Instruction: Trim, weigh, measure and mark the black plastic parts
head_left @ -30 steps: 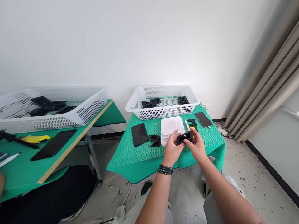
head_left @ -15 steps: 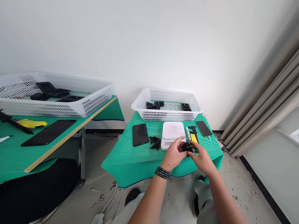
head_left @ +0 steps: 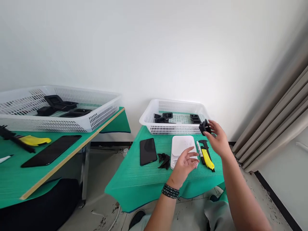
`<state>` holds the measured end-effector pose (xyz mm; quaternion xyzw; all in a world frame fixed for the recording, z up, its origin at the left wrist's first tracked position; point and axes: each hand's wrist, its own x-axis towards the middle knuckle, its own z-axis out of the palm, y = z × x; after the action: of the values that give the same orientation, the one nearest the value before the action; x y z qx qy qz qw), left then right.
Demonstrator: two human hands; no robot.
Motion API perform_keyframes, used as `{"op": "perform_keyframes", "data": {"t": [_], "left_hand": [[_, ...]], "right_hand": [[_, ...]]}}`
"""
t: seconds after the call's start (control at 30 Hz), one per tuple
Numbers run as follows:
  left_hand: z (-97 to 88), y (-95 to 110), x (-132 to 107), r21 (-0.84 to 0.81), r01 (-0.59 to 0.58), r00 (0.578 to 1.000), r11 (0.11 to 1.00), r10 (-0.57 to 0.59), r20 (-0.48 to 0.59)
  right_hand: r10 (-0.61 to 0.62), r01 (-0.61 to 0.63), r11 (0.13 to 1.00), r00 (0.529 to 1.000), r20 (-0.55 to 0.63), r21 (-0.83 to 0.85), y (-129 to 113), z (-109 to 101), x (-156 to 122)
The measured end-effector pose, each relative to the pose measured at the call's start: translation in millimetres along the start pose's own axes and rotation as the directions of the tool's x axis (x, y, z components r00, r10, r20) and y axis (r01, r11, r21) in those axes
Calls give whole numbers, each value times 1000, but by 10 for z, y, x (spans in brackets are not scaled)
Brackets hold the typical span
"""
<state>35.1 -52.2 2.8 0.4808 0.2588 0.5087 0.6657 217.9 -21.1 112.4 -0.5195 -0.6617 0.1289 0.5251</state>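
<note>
My right hand (head_left: pixel 218 138) grips a small black plastic part (head_left: pixel 205 127), raised near the front right corner of the white basket (head_left: pixel 175 129). With fingers apart and nothing in them, my left hand (head_left: pixel 184 165) hovers over the front edge of a white kitchen scale (head_left: pixel 175 157). To the right of the scale lie a white marker (head_left: pixel 199 149), a yellow-handled cutter (head_left: pixel 207 159) and a black caliper (head_left: pixel 204 143). Inside the basket rest several black parts, some at the left (head_left: pixel 164 117) and a stack at the right (head_left: pixel 195 119).
Left of the scale are black scraps (head_left: pixel 164 160) and a black tablet-like device (head_left: pixel 148 151) on the green cloth (head_left: pixel 134 179). A second table (head_left: pixel 72 150) at the left carries another white basket (head_left: pixel 81 123), a phone-like slab (head_left: pixel 51 150) and a yellow-handled tool (head_left: pixel 35 140). A grey curtain (head_left: pixel 276 106) hangs at the right.
My hands have separated. The right one has carried the black part up and right toward the basket, while the left has let go and opened. The view has tilted slightly upward.
</note>
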Motion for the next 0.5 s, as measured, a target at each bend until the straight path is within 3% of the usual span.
{"op": "perform_keyframes", "data": {"t": [0.1, 0.2, 0.23, 0.3, 0.5], "left_hand": [[61, 45, 57, 83, 61, 997, 995, -65, 47], [97, 143, 128, 157, 68, 995, 985, -78, 56], [92, 178, 152, 165, 63, 996, 984, -72, 46], [52, 242, 190, 169, 64, 997, 984, -69, 26], [-180, 354, 210, 189, 83, 996, 978, -88, 19]], "right_hand": [[4, 27, 978, 989, 147, -205, -83, 217, 622], [51, 130, 866, 938, 344, -483, -89, 521, 1132], [128, 147, 804, 904, 408, -577, -64, 626, 1266], [208, 157, 762, 860, 467, -629, 34, 822, 1483], [405, 205, 722, 650, 643, -661, 526, 1181, 1804]]}}
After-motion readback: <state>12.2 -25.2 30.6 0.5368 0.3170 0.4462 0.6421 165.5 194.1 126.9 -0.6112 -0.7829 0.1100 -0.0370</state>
